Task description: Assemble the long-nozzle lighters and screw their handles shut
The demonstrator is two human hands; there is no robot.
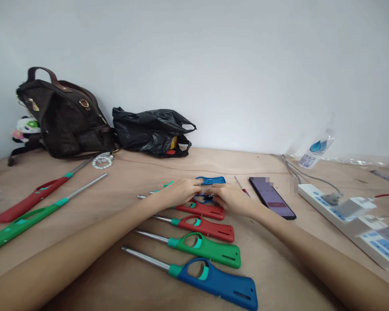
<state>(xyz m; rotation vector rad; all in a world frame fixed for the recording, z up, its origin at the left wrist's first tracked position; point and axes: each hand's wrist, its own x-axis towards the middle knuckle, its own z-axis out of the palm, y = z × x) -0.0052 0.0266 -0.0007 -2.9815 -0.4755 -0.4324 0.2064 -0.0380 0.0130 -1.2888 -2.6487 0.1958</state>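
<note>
My left hand (188,191) and my right hand (226,198) meet at the far end of a row of long-necked gas lighters. Their fingers are closed around an opened blue lighter (207,199) with dark inner parts showing; my fingers hide most of it. Just beyond lies a loose blue casing half (214,180). Nearer to me, lighters lie side by side: a red lighter (210,211) right below my hands, another red lighter (218,230), a green lighter (214,250) and a blue lighter (225,283). A small screwdriver (243,187) rests to the right of my right hand.
A phone (272,198) and a white power strip (340,220) with chargers lie at right, near a tilted plastic bottle (317,149). Left are another red lighter (35,196), another green lighter (29,218) and a bead bracelet (102,162). A dark backpack (71,116) and black plastic bag (145,129) stand behind.
</note>
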